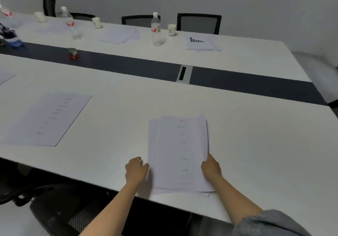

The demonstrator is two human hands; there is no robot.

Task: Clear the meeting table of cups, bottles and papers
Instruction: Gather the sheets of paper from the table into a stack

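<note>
Room: plain grey wall (pixel 256 6) behind the far side; mesh-backed chairs (pixel 199 23) pushed in there.
Table (pixel 256 144): white top, smooth, with a dark strip (pixel 128 67) along its middle.
Single sheet (pixel 45 118): flat, near the near edge, well left of the hands.
Paper stack (pixel 179 153): at the near edge, sheets slightly fanned and overhanging it. Long axis runs from near edge toward the strip.
Key relation: stack lies between the two hands, each at one long side, equally near. Judgement: a lift or squaring-up needs both.
Bottle (pixel 155 28): upright near the far edge; more bottles stand toward the far left corner.
Left hand (pixel 136 169): fingers curled, touching the stack's left side; cannot tell if it pinches.
Right hand (pixel 211 166): curled onto the right side, apparently gripping the sheets.
Cup (pixel 172 29): just beside the bottle.
</note>
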